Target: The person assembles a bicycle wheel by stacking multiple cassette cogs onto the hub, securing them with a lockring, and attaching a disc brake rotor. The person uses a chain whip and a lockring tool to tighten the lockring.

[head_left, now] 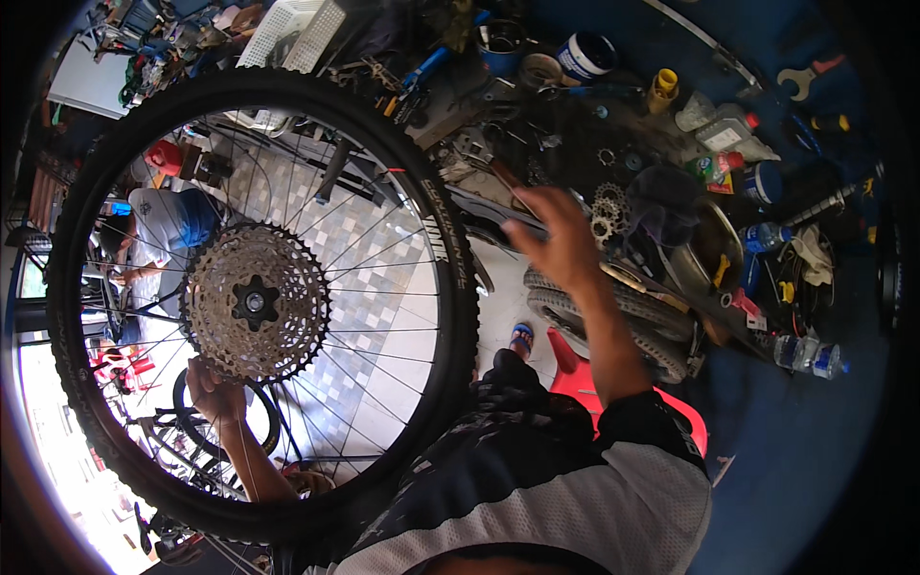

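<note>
LH (218,393) nr cassette (230,311) — RH (558,241) off wheel (456,278)

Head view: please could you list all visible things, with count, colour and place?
bicycle wheel: one, black, left half
cassette: one, grey, centre of wheel
chair: one, red, lower right
tyres: several, dark, just above chair
sprockets: several, silver, right of centre
plastic bottles: several, clear, far right
wrench: one, red-handled, upper right
basket: one, white, upper left
co-worker: one, white top, seen through wheel
left hand: one, bare, below cassette
right hand: one, bare, right of wheel
</note>
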### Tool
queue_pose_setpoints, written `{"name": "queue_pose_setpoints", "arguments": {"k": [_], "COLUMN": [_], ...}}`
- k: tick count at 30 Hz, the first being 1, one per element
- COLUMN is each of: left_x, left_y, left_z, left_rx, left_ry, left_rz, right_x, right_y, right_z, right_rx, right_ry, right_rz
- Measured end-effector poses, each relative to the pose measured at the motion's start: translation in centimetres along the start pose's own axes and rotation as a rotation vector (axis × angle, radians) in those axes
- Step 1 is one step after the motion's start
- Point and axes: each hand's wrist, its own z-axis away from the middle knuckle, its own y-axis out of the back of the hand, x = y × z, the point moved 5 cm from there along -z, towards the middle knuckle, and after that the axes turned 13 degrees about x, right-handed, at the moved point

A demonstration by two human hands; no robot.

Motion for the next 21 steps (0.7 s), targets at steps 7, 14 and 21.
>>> {"name": "queue_pose_setpoints", "arguments": {"k": [7, 14, 21], "left_x": [-0.2, 0.1, -0.1], "left_y": [-1.0, -2.6, -2.2], "left_z": [0.2, 1.8, 3.1], "left_rx": [0.017, -0.015, 0.023], "left_ry": [-0.029, 0.016, -0.032], "left_rz": [-0.046, -0.064, -0.057], "right_x": [15.7, 19.4, 18.7], "right_y": [8.5, 11.2, 10.9], "right_z": [0.3, 0.1, 1.1], "right_rx": [0.061, 0.062, 0.036], "right_ry": [-0.295, -0.22, -0.186], "right_rz": [0.28, 0.242, 0.227]}}
